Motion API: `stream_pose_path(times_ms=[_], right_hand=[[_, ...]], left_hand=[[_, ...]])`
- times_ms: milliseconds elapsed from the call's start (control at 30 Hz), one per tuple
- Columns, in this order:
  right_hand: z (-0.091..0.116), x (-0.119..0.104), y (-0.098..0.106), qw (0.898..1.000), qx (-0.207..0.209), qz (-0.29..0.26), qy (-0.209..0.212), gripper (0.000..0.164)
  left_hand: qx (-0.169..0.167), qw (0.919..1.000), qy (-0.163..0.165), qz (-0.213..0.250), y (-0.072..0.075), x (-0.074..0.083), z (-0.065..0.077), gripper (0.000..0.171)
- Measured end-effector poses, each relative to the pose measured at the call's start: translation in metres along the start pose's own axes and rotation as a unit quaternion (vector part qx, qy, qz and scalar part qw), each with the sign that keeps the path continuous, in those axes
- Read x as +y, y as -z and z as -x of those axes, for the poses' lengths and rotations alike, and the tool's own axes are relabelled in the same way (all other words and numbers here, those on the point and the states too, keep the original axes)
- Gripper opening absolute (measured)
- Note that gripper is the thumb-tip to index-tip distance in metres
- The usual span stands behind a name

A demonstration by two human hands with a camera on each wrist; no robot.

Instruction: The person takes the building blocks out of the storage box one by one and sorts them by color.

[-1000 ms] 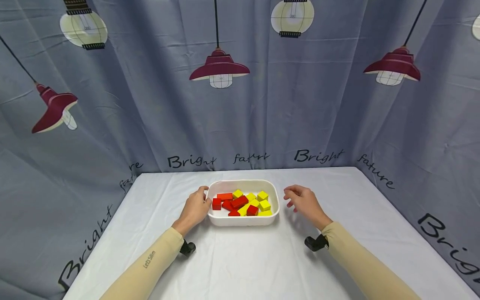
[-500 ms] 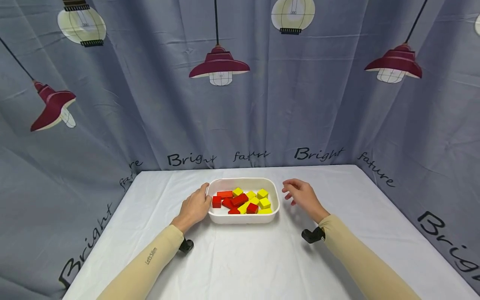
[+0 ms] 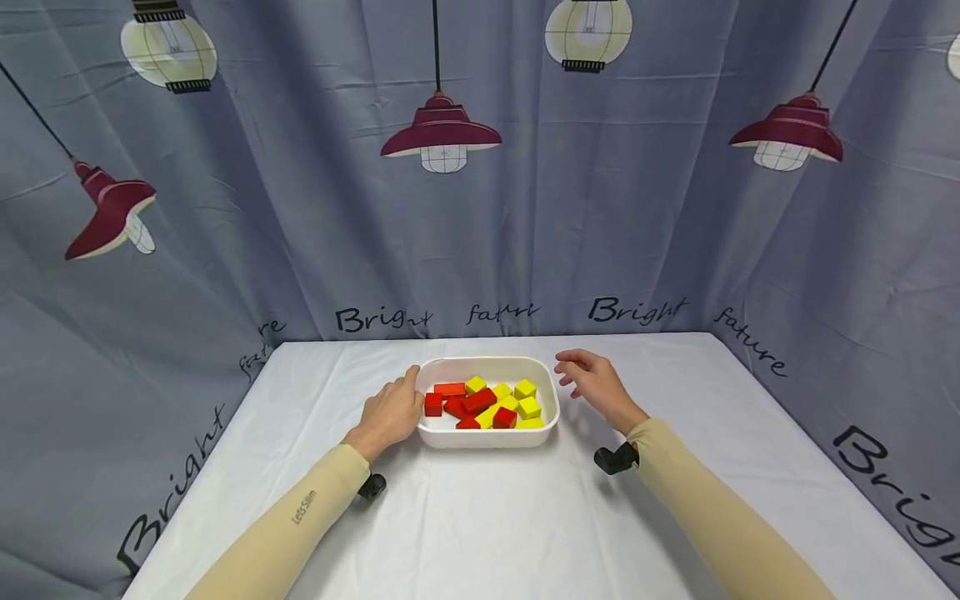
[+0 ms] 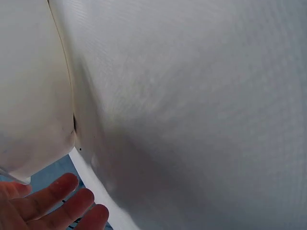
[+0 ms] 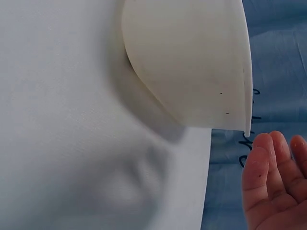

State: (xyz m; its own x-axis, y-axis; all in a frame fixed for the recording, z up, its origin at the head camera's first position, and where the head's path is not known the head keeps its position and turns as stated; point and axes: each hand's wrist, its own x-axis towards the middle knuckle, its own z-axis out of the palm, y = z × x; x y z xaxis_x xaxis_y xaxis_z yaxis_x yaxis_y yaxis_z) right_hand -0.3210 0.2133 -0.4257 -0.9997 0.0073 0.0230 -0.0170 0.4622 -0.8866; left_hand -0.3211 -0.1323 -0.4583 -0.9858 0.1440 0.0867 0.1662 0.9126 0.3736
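Since a second ago, our right hand [image 3: 600, 392] has moved inward and farther out over the table, its fingertips now level with the tray's far right corner; the left has barely shifted.

Behind everything hangs the grey-blue curtain [image 3: 480, 250] with its printed lamps. In front of it spreads the white-covered table [image 3: 465, 533], and across that reach our two tan sleeves [image 3: 720, 500]. The white tray [image 3: 487, 440] sits flat on the cloth between our hands, toward the table's far side. Our left hand [image 3: 387, 412] is at the tray's left end with fingers loosely extended; whether they press on the rim or only lie alongside it, we cannot tell. Our right hand grips nothing: its fingers are relaxed and, in the right wrist view, just apart from the rim. Smallest are the red blocks [image 3: 478, 401] and yellow blocks [image 3: 528, 407], lying mixed in the tray, the red mostly to the left, the yellow mostly to the right.

We judge that a push from the left hand alone could slide or turn the tray, as nothing braces its right end. Lifting from one end would tilt it and send the loose blocks tumbling together.

Against the earlier frame, the tray and blocks lie as they did; only the right hand's place differs clearly.
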Motion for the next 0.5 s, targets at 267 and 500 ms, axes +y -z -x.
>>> stream_pose_path(times_ms=[267, 500], right_hand=[[-0.01, -0.006, -0.002, 0.999, -0.025, 0.001, 0.02, 0.041], [-0.02, -0.015, -0.006, 0.998, -0.045, 0.012, 0.029, 0.038]], left_hand=[[-0.019, 0.9998, 0.005, -0.008, 0.0, 0.004, 0.0, 0.058], [-0.027, 0.9991, 0.009, -0.033, 0.001, 0.004, -0.001, 0.06]])
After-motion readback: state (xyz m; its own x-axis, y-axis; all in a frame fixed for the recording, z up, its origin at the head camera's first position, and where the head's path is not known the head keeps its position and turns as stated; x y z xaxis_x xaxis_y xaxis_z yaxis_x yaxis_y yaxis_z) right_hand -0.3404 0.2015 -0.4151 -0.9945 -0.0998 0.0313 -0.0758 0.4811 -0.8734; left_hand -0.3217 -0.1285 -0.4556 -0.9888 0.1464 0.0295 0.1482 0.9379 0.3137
